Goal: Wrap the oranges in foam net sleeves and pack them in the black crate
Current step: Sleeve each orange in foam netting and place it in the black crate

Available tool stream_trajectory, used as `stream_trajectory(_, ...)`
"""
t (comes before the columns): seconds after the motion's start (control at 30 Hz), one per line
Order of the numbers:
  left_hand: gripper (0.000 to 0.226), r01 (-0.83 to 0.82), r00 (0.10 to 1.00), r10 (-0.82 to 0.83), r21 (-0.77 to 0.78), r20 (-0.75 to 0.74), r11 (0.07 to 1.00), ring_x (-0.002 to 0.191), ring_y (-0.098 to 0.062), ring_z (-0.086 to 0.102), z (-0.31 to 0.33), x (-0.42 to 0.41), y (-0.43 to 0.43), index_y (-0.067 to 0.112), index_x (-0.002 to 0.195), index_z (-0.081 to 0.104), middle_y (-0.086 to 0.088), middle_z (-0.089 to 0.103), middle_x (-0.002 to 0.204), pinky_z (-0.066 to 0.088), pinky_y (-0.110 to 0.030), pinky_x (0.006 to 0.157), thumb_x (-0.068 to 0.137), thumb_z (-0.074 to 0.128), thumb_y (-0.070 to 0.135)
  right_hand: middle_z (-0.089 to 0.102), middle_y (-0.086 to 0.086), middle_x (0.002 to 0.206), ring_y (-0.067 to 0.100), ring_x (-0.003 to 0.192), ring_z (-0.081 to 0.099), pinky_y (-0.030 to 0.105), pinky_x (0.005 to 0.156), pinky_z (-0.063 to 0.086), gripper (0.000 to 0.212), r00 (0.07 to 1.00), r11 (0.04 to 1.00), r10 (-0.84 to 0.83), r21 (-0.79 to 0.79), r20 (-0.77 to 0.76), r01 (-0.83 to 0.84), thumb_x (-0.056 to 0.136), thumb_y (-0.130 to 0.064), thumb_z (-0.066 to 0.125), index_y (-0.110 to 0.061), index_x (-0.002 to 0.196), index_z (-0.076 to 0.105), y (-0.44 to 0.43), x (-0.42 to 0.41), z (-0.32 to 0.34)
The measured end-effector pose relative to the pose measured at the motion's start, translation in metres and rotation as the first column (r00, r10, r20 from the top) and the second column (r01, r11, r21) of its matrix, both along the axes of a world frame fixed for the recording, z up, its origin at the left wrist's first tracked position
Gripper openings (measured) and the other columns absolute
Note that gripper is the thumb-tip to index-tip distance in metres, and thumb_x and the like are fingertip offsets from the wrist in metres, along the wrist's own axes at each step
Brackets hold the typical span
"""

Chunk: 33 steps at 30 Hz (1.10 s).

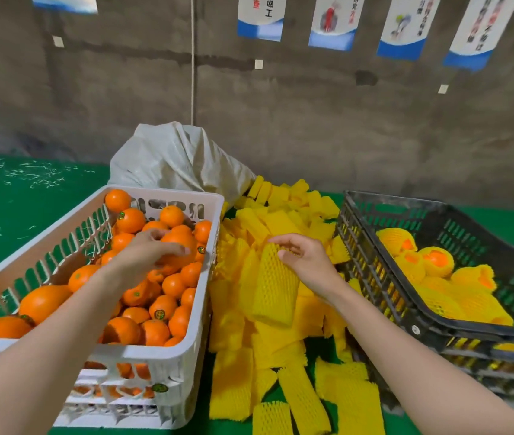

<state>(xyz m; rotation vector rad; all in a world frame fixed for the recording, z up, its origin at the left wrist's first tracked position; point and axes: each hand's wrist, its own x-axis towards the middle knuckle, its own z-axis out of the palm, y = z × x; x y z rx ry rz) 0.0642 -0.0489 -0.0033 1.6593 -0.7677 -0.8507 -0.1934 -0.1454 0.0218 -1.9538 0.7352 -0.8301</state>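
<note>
Gripping an orange (183, 241) with my left hand (147, 251), fingers curled over it, inside the white crate (167, 353) at 9 o'clock. My right hand (310, 265) pinches one foam net sleeve (276, 287) above the yellow sleeve pile (236, 381) at 6 o'clock. Black crate (425, 332) at 3 o'clock holds wrapped oranges (437, 260)

Left hand (150, 251) curled over a round orange (177, 246) in the slotted white plastic crate (183, 353), right hand (307, 262) pinching a yellow foam net sleeve (276, 287), wrapped oranges (437, 262) in the black plastic crate (406, 312), green table (14, 196).
</note>
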Motion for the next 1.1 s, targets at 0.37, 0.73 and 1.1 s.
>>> stream_trajectory(0.37,0.047,0.125,0.82,-0.3,-0.359,-0.488,0.925,0.096,-0.027,0.068,0.038,-0.099,-0.004,0.011,0.116,0.059,-0.015,0.068,0.111,0.058,-0.043,0.076,0.072,0.063,0.026,0.064,0.005,0.081,0.013,0.07,0.061,0.023,0.066,0.051,0.027,0.907,0.847,0.254,0.376,0.337,-0.377,0.094,0.004,0.04,-0.012,0.094,0.062,0.028,0.002,0.025)
stream_trajectory(0.73,0.046,-0.149,0.704,-0.111,-0.299,-0.701,0.942,0.091,-0.031,0.064,0.032,-0.164,-0.027,0.012,0.138,0.044,-0.023,0.058,0.122,0.053,-0.04,0.069,0.093,0.054,0.013,0.066,-0.004,0.067,0.001,0.057,0.061,0.014,0.057,0.048,0.029,0.929,0.899,0.194,0.323,0.314,-0.296,0.093,0.009,0.04,-0.009,0.091,0.062,0.036,-0.016,0.017)
stream_trajectory(1.1,0.035,-0.109,0.774,-0.2,-0.438,-0.601,0.892,0.084,-0.02,0.068,0.014,-0.184,-0.027,0.021,0.119,0.053,-0.01,0.064,0.104,0.055,-0.032,0.061,0.086,0.063,0.026,0.058,-0.001,0.092,-0.004,0.079,0.05,0.006,0.07,0.037,0.023,0.937,0.924,-0.234,-0.242,0.259,0.297,0.092,0.008,0.043,0.002,0.1,0.063,0.022,-0.031,0.004)
